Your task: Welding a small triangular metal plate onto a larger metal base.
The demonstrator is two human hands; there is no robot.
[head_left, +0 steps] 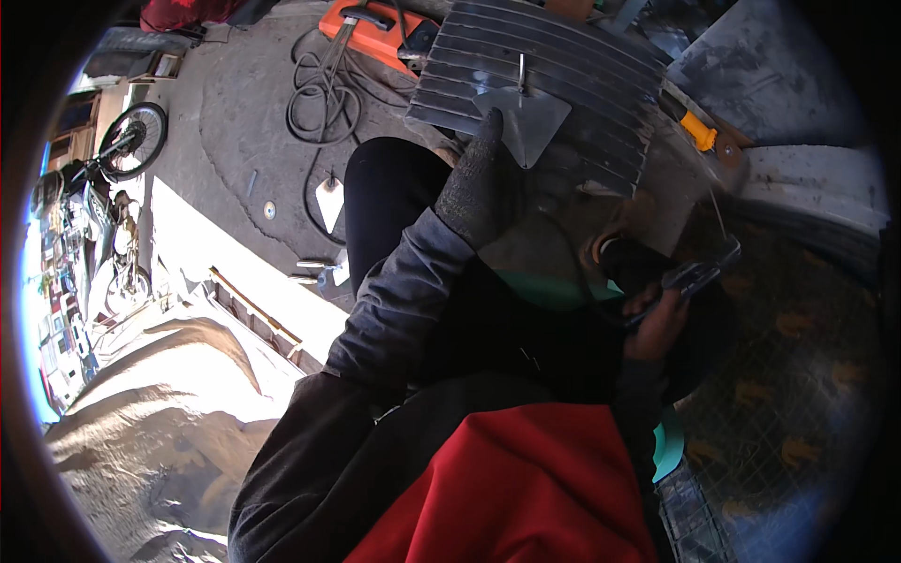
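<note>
My left hand (477, 192) wears a dark grey knitted glove. Its thumb is stretched out, and the tip overlaps the left edge of a flat, pointed metal trowel blade (533, 127); whether they touch I cannot tell. Shadow hides most of the other fingers. A short metal rod (522, 73) stands up from the blade, which lies on a slatted metal worktop (591, 70). Bare and closed, my right hand (657, 324) grips a dark welding electrode holder (696, 275) over my right knee. From its jaw a thin electrode (720, 214) points up toward the worktop.
An orange welding machine (371, 36) stands beyond the worktop's left side, with coiled cables (324, 103) on the concrete floor. A yellow-handled tool (696, 131) lies at the right. Sand (169, 403) is heaped at the lower left; a bicycle wheel (134, 141) stands farther off.
</note>
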